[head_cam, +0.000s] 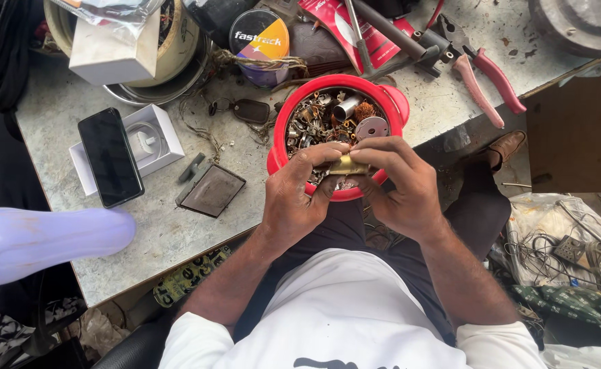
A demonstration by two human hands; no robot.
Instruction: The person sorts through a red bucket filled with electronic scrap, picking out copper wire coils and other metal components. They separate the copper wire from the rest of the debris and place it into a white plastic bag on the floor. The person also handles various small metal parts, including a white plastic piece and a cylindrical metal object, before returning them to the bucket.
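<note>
Evidently the left hand and right hand are pinching one small brass piece between closed fingertips (already picked out, judging by position), with the red bowl of scrap parts beneath looking largely unsorted

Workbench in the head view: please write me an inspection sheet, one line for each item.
Surface: grey worn workbench, stained and scratched.
Job's things: small brass-coloured part held over a red bowl full of small metal parts.
Clutter: black phone lying on an open white box; dark flat square piece; red-handled pliers; round tin.
Hands: left hand and right hand both pinch the brass-coloured part.
Cables: thin cord on the bench; wire tangle on the floor at right.
Surroundings: lilac plastic object at left; brown shoe under the bench edge.
</note>
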